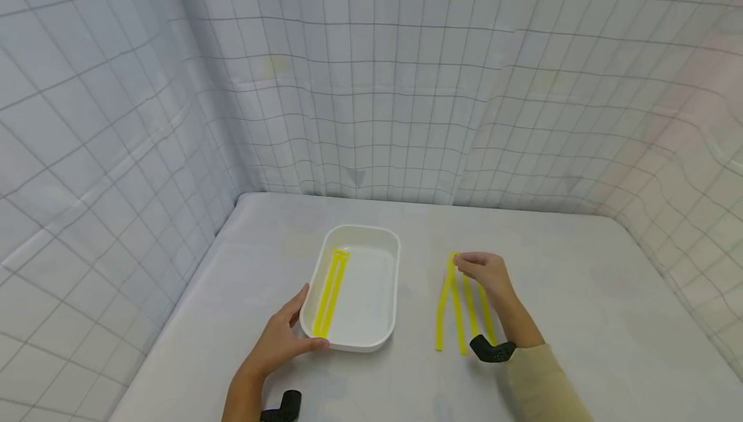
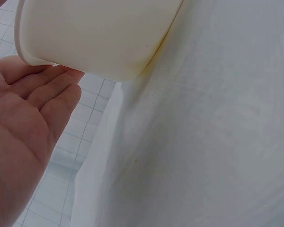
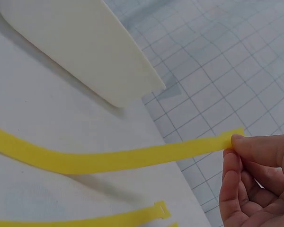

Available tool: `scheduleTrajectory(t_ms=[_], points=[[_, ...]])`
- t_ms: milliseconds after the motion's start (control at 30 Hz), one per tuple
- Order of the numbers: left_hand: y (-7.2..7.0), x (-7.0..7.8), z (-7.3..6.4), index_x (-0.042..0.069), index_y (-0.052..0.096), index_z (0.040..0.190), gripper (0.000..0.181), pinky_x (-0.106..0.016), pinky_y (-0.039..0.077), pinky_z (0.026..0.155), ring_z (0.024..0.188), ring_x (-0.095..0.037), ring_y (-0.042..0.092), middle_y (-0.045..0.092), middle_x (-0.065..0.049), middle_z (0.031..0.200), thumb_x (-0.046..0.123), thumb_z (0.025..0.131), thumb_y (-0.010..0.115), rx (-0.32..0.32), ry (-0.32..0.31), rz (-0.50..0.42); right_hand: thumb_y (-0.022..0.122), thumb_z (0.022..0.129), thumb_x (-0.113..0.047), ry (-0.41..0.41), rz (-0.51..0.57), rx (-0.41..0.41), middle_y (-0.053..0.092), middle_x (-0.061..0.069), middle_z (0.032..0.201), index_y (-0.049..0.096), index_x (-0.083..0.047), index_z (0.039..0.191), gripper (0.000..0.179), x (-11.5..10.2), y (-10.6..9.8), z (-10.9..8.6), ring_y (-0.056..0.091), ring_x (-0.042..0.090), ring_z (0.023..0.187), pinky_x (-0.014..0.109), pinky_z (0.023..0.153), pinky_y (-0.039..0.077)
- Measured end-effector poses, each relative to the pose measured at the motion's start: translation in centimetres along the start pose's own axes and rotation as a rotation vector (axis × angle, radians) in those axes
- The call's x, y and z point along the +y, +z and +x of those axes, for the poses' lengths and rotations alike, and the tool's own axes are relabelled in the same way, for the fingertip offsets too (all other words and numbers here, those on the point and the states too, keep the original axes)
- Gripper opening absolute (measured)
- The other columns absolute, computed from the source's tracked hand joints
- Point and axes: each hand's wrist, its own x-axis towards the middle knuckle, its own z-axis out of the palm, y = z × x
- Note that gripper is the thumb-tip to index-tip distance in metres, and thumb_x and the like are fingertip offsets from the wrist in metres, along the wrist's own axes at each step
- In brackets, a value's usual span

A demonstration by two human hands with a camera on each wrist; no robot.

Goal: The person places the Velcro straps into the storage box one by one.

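Observation:
My left hand [image 1: 277, 339] holds the near left corner of a white tray [image 1: 367, 299], thumb along its front wall and fingers at its left side. In the left wrist view the fingers [image 2: 61, 90] reach up under the tray's rim. Two yellow cable straps [image 1: 333, 299] lie side by side inside the tray, along its left. To the right of the tray, my right hand [image 1: 489, 275] pinches the slotted end of another yellow strap [image 3: 109, 161] between thumb and fingers. That end is raised above the table while the strap sags away from it.
Several more yellow straps [image 1: 470, 309] lie lengthwise on the white table [image 1: 580, 293], beside and partly beneath my right hand. Grid-patterned sheets [image 1: 371, 119] hang behind the table and on both sides.

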Motion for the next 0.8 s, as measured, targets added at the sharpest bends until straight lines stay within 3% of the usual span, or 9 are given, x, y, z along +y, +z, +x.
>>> scheduleTrajectory(t_ms=[133,333,800], points=[[-0.1,0.0,0.0,0.003,0.025,0.144,0.109,-0.039,0.029,0.104,0.133,-0.027,0.026,0.025,-0.013,0.147,0.029,0.059,0.087,0.002,-0.006,0.002,0.071,0.082,-0.020,-0.023,0.012,-0.033,0.065,0.011,0.100,0.061,0.010,0.107,0.040,-0.2,-0.2,-0.4,0.060,0.030,0.096,0.032,0.086,0.050],[-0.1,0.2,-0.1,0.004,0.025,0.145,0.110,-0.038,0.029,0.104,0.133,-0.025,0.026,0.026,-0.011,0.147,0.028,0.058,0.088,0.001,-0.021,0.000,0.070,0.082,-0.024,-0.057,-0.046,-0.048,0.066,0.009,0.097,0.063,0.007,0.105,0.039,-0.6,-0.4,-1.3,0.060,0.022,0.087,0.031,0.083,0.050],[0.0,0.0,0.0,0.007,0.024,0.145,0.113,-0.036,0.029,0.105,0.133,-0.024,0.025,0.025,-0.010,0.148,0.032,0.056,0.088,-0.001,-0.032,-0.005,0.071,0.081,-0.030,-0.110,-0.091,-0.014,0.066,0.011,0.099,0.065,0.005,0.104,0.042,-1.1,-0.4,-3.3,0.061,0.020,0.087,0.035,0.085,0.049]])
